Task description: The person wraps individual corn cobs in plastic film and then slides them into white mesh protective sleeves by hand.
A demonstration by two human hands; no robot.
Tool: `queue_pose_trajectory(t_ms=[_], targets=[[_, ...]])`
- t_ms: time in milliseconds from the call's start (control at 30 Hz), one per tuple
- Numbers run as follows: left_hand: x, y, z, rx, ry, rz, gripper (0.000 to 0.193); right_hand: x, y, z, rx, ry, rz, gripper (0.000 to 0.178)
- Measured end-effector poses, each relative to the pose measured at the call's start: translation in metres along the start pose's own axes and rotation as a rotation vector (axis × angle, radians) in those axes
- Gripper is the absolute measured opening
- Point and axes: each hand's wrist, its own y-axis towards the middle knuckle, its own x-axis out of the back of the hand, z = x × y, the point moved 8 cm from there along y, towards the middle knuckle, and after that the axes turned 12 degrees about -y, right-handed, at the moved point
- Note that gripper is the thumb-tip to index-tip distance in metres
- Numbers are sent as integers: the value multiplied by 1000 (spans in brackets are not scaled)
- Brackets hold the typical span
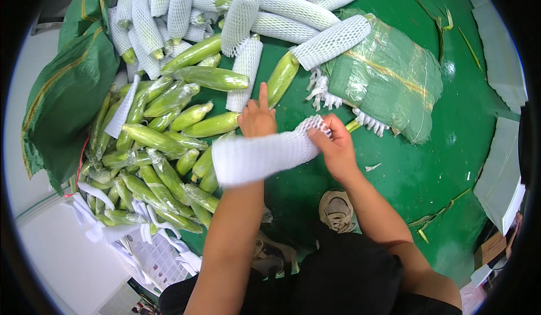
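Note:
My right hand (337, 149) pinches the gathered end of a white foam net sleeve (259, 156), which stretches left across my left forearm and is slightly blurred. A short green stalk (353, 125) shows just past that hand; whether it is held, I cannot tell. Behind the sleeve, my left hand (258, 120) reaches forward with its index finger stretched out and nothing visible in it. Beside its fingers lie a bare, film-wrapped corn ear (212, 125) and a sleeved ear (245, 70). Another ear (283, 75), half covered by its net sleeve (333, 41), lies farther right.
Film-wrapped corn ears (163, 182) are heaped at the left beside a green woven sack (67, 101). Net-sleeved ears (177, 8) pile up at the back. A green bundle of net sleeves (389, 72) lies right on the green floor (394, 191). My shoe (336, 209) is near.

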Motion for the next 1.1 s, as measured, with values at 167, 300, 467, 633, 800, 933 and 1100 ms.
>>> queue_pose_trajectory(t_ms=[167, 300, 467, 633, 800, 933, 1100], targets=[[49, -42, -20, -28, -126, 301, 68, 17, 2, -21, -163, 304, 41, 15], [132, -112, -29, -219, -336, 20, 33, -15, -7, 0, -375, 638, 197, 14], [127, -133, -59, -225, -507, -69, 22, -78, -33, 42, -294, 808, 736, 38], [125, -133, -51, -134, -670, -163, 33, -68, -23, 27, -371, 119, 375, 33], [95, -163, -17, 92, -1348, 117, 46, -72, -22, -23, -215, 361, 267, 26], [84, -182, -5, 224, -2378, 186, 73, -91, -26, -32, -141, 215, 320, 20], [31, -212, 58, 499, -2044, -162, 59, -106, -32, -79, -404, 232, 361, 13]])
